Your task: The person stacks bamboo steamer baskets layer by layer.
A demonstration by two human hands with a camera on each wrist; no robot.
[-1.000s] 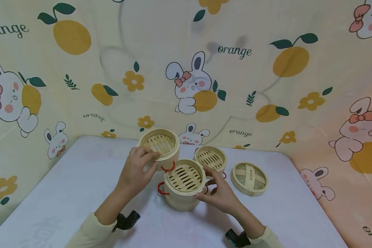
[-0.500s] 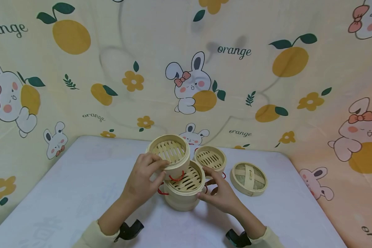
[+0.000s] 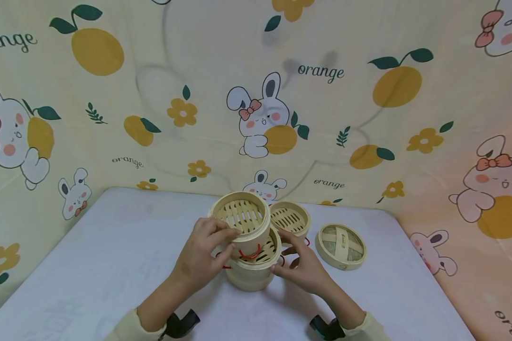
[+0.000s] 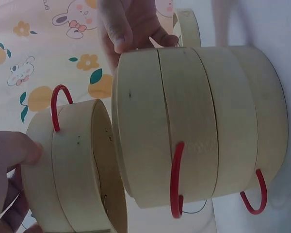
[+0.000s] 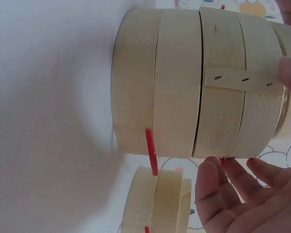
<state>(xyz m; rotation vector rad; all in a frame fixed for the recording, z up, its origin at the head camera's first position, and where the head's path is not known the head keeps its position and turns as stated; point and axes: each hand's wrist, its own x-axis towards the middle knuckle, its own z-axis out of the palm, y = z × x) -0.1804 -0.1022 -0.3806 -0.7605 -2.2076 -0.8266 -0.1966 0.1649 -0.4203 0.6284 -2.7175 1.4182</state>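
My left hand pinches the wall of a small bamboo steamer basket with a slatted base and red loop handles. This basket is held over a stack of two like baskets, overlapping its left and back part in the head view. In the left wrist view the held basket is tilted, its lower rim close to the stack's top rim. My right hand holds the stack's upper basket, thumb near its top rim and fingers round the far side by a red handle.
Behind the stack, to the right, stands another slatted steamer basket. Further right lies a round woven bamboo lid with a crossed band. A white cloth covers the table, and a printed curtain hangs behind it.
My left hand has carried its basket right and toward me, from behind and left of the stack to over it. The right hand has stayed on the stack.
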